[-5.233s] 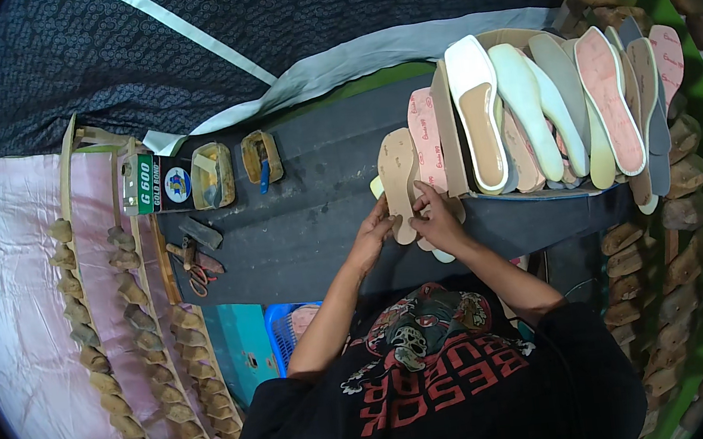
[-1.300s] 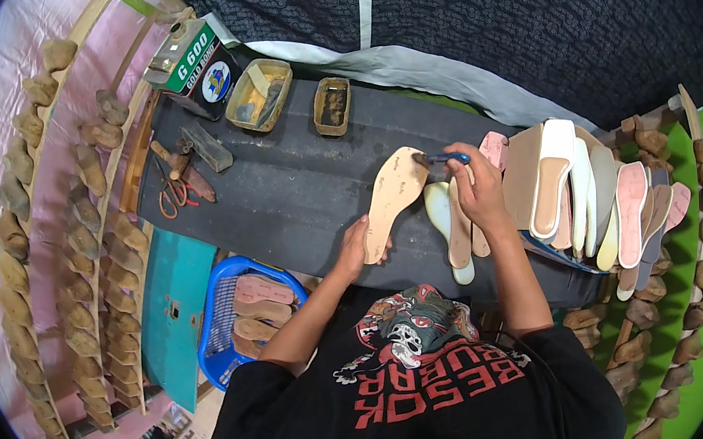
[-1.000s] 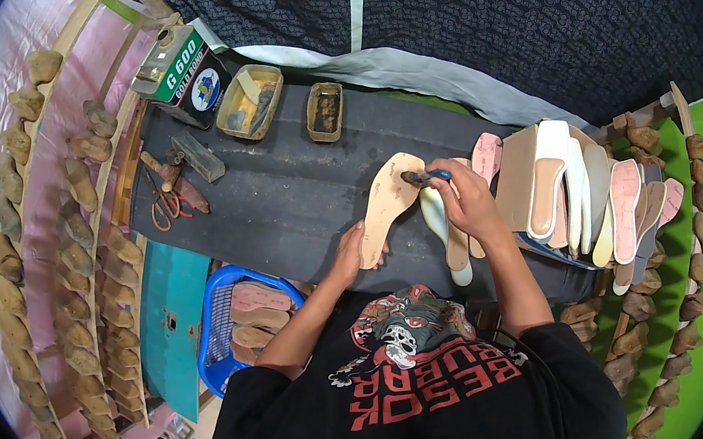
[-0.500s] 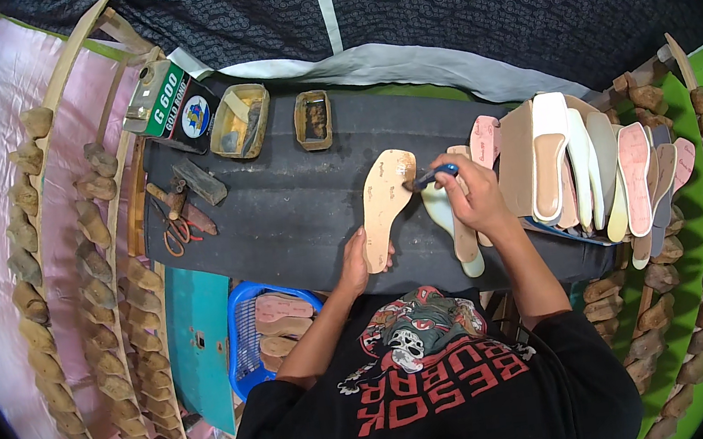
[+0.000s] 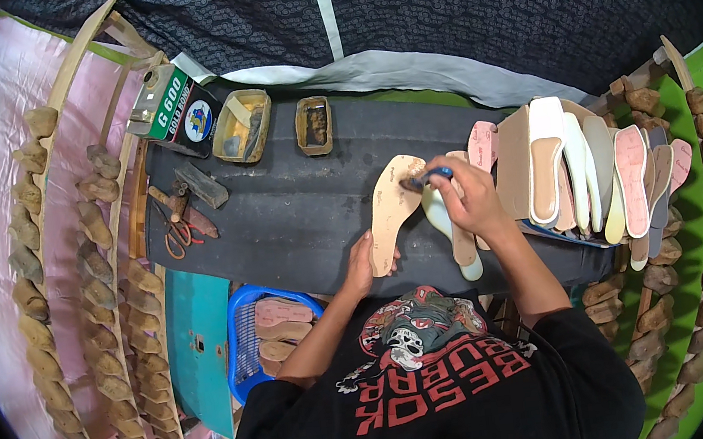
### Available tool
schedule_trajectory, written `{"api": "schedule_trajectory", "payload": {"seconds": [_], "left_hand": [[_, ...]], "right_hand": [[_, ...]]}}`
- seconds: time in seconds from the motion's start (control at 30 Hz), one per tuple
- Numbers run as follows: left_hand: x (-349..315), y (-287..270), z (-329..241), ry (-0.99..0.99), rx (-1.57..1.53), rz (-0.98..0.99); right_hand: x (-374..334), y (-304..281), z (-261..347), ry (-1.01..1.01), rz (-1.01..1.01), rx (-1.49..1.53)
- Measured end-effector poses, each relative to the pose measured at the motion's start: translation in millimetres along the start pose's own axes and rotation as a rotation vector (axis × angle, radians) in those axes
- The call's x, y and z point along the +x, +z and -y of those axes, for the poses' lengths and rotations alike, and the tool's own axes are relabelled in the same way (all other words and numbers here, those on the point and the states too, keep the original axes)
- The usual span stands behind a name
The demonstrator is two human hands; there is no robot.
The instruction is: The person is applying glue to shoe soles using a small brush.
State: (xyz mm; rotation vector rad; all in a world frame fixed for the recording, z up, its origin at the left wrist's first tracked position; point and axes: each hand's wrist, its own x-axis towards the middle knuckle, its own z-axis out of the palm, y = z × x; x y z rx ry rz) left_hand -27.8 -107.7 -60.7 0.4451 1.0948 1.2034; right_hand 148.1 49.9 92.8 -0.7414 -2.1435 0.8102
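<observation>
A tan insole with small handwritten marks is held by its heel end in my left hand, the thumb on its upper face. My right hand grips a blue-handled brush, and the dark bristles touch the insole near its wide end. Just right of this insole, more insoles, white and tan, lie on the dark tabletop partly beneath my right hand and wrist. A pink insole lies beyond them.
A box packed with insoles stands at the right. At the back are two trays and a metal can. Scissors lie left, beside other tools. A blue basket sits below the table edge; racks of shoe lasts flank both sides.
The brush has moved across the insole's wide end, further in from its right edge. The insole has shifted slightly right and nearer; my right hand stays closed on the brush.
</observation>
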Motion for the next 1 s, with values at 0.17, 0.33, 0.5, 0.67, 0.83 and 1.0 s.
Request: {"api": "schedule_trajectory", "payload": {"seconds": [0.17,0.33,0.5,0.67,0.83,1.0], "left_hand": [[0,1,2,0.004,0.031,0.038],[1,3,-1,0.021,0.021,0.059],[3,2,-1,0.022,-0.005,0.04],[0,0,-5,0.003,0.054,0.038],[1,3,-5,0.017,0.088,0.032],[-2,3,-6,0.022,0.091,0.021]], "right_hand": [[16,-4,-9,-0.034,-0.143,-0.118],[6,6,-4,-0.122,-0.069,-0.133],[-6,20,6,-0.124,-0.019,-0.038],[4,12,-14,0.043,-0.189,-0.095],[8,9,-13,0.05,-0.201,-0.096],[4,14,-6,0.018,-0.164,-0.094]]}}
